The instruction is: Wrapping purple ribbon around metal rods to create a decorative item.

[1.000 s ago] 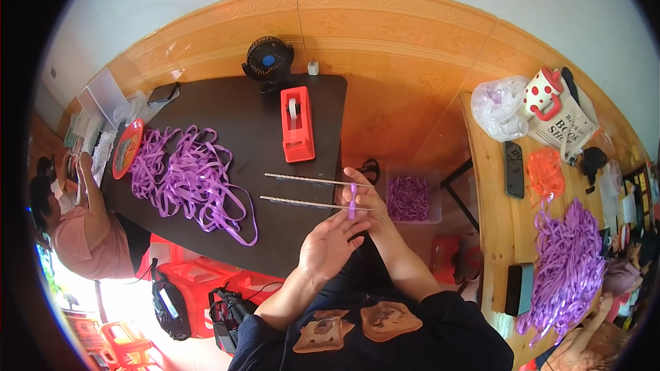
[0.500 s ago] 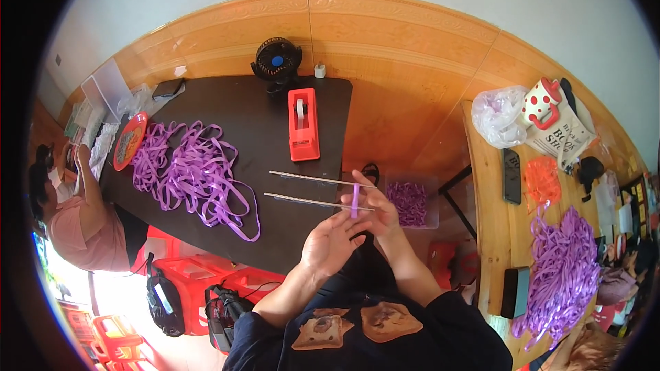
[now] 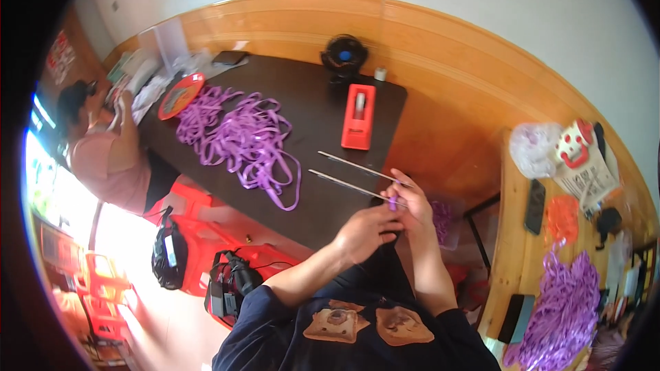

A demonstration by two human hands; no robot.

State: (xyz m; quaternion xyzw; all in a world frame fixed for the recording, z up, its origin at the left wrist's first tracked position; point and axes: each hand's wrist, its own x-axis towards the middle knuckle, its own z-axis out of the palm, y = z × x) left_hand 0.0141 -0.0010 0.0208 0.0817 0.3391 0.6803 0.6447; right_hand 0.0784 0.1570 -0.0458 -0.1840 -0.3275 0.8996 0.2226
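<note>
Two thin metal rods (image 3: pixel 350 183) stick out side by side past the right edge of the dark table, toward my hands. A short band of purple ribbon (image 3: pixel 392 203) sits at their near ends. My right hand (image 3: pixel 414 207) is closed around the ribbon and the rod ends, its fingers bent over them. Just left of it, my left hand (image 3: pixel 371 233) has its fingers stretched toward the ribbon, apart from one another. Whether its fingertips touch the ribbon is hard to make out. A loose heap of purple ribbon (image 3: pixel 251 139) lies on the table.
On the dark table (image 3: pixel 302 82) stand a red tape dispenser (image 3: pixel 357 118), a black fan (image 3: pixel 344 55) and an orange plate (image 3: pixel 181 96). A bin of purple pieces (image 3: pixel 442 221) is below my right hand. Right, a wooden table (image 3: pixel 505 240) bears more ribbon (image 3: pixel 560 306). A person (image 3: pixel 110 151) sits left.
My view has turned, so the tables sit differently in the picture. My left hand has rolled from palm-up to back-up, and my right fingers have closed in around the ribbon on the rods.
</note>
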